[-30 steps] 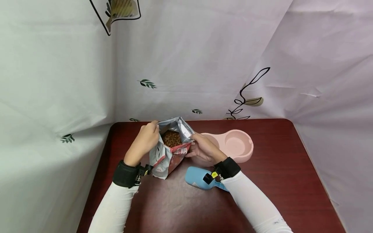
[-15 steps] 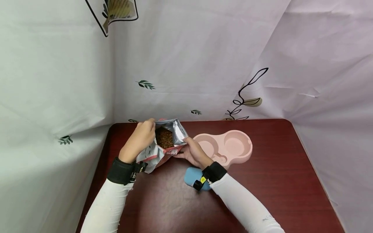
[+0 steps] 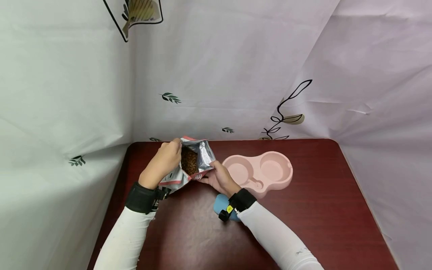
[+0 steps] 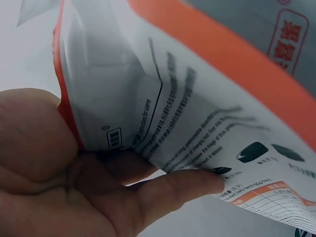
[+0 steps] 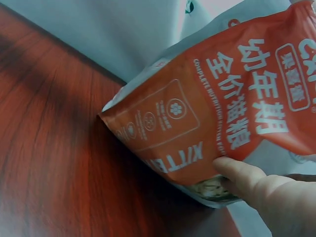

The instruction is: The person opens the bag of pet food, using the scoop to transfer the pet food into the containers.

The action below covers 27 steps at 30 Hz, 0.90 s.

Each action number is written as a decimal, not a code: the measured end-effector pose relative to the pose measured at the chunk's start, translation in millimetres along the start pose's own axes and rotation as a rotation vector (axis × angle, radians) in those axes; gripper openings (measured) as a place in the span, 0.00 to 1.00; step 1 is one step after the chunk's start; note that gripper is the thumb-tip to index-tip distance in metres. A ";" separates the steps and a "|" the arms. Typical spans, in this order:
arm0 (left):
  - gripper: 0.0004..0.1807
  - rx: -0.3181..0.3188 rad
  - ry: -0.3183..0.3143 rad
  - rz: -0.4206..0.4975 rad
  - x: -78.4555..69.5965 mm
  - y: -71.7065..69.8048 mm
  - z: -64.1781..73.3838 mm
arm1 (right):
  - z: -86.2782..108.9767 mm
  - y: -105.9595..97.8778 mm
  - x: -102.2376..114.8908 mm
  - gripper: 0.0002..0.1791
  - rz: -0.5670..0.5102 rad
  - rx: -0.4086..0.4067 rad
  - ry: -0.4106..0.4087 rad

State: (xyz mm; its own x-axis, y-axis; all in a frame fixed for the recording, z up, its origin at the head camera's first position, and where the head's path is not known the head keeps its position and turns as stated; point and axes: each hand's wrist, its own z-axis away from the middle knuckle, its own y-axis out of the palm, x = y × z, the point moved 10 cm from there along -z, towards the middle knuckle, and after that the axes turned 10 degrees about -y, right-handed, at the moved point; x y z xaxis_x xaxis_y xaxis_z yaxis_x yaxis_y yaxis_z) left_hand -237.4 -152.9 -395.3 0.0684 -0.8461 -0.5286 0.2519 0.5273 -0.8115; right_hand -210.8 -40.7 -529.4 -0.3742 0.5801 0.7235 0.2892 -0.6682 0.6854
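A red and white bag of kitten food (image 3: 205, 154) is held wide at its silver-lined mouth, with brown kibble (image 3: 189, 161) showing inside. My left hand (image 3: 164, 159) grips the mouth's left edge; in the left wrist view its thumb and fingers (image 4: 182, 190) pinch the printed side panel. On the other side, my right hand (image 3: 220, 177) holds the right edge between thumb and fingers. The right wrist view shows the orange-red front (image 5: 197, 103) of the bag tilted, its lower corner close over the table.
A pink double pet bowl (image 3: 255, 165) lies right of the bag. Partly hidden under my right wrist is a blue scoop (image 3: 221, 202). Patterned white cloth (image 3: 216, 75) hangs behind the dark red table (image 3: 330, 195), close to the bag.
Both hands have moved the bag left, away from the bowl, and tilted it further. More of the pink bowl shows; my right forearm now covers more of the blue scoop.
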 end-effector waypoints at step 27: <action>0.20 -0.107 0.038 -0.070 -17.6 11.0 10.4 | 31.2 -40.1 42.1 0.23 0.790 0.000 -0.076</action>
State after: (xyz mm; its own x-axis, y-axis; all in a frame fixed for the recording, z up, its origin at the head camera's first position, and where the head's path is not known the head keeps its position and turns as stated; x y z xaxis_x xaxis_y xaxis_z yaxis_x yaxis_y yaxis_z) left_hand -225.7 -133.0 -392.4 0.0168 -0.8784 -0.4776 0.1497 0.4745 -0.8674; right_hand -210.6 25.1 -523.9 0.0031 -0.0359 0.9993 0.4437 -0.8955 -0.0336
